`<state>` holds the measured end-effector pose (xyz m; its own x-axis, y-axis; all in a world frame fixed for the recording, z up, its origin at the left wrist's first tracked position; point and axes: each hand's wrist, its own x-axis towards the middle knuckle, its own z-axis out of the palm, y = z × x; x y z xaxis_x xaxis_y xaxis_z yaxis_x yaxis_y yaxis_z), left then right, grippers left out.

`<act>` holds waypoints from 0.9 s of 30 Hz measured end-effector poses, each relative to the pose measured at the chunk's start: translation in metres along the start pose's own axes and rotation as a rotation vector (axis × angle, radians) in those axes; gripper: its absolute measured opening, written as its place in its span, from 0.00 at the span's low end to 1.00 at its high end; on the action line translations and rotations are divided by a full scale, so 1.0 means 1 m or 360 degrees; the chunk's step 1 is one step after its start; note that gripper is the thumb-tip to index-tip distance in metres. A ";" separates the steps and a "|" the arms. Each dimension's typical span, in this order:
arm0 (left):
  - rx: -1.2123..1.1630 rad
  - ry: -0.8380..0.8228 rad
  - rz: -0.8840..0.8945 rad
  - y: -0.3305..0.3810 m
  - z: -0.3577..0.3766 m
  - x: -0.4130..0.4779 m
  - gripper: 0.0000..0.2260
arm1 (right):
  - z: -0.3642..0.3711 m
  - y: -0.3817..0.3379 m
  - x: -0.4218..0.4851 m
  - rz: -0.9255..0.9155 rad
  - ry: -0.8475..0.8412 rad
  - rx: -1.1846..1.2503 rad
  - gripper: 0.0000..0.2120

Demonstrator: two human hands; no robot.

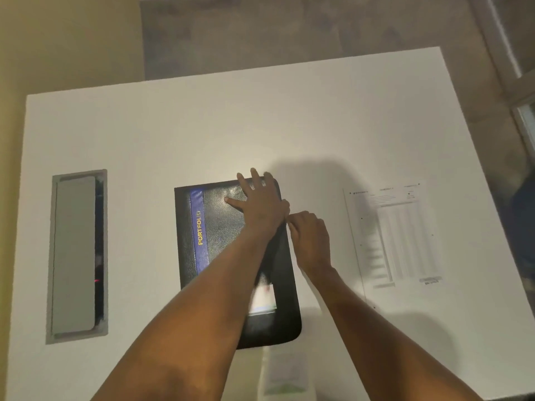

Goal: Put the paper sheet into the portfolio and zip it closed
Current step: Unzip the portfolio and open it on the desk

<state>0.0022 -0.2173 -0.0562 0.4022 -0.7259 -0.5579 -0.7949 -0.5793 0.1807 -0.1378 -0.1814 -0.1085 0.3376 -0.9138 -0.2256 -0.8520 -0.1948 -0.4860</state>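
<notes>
A black portfolio (223,241) with a blue spine strip reading "PORTFOLIO" lies shut in the middle of the white table (202,134). My left hand (257,204) presses flat on its cover near the far right corner, fingers spread. My right hand (309,238) is at the portfolio's right edge, fingers pinched together on what looks like the zipper pull; the pull itself is hidden. The printed paper sheet (396,235) lies flat on the table to the right of the portfolio, apart from it.
A grey cable hatch (76,253) is set into the table at the left. A small pale leaflet (285,371) lies at the near edge below the portfolio. Carpet floor shows beyond the table's far edge.
</notes>
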 end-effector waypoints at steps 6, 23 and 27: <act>-0.0018 -0.0030 -0.0023 0.004 -0.005 0.000 0.34 | -0.001 0.015 -0.034 -0.0050 -0.0056 -0.0178 0.12; -0.0057 0.0049 0.0230 -0.030 0.005 -0.027 0.43 | 0.000 0.026 -0.200 0.0226 -0.0041 0.0132 0.07; 0.0121 0.0025 0.0643 -0.082 0.030 -0.088 0.50 | 0.006 0.018 -0.208 0.0309 0.0141 0.0279 0.06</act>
<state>0.0183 -0.0946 -0.0460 0.0574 -0.8953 -0.4418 -0.9214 -0.2179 0.3218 -0.2206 0.0069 -0.0754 0.1321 -0.9571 -0.2578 -0.8124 0.0444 -0.5813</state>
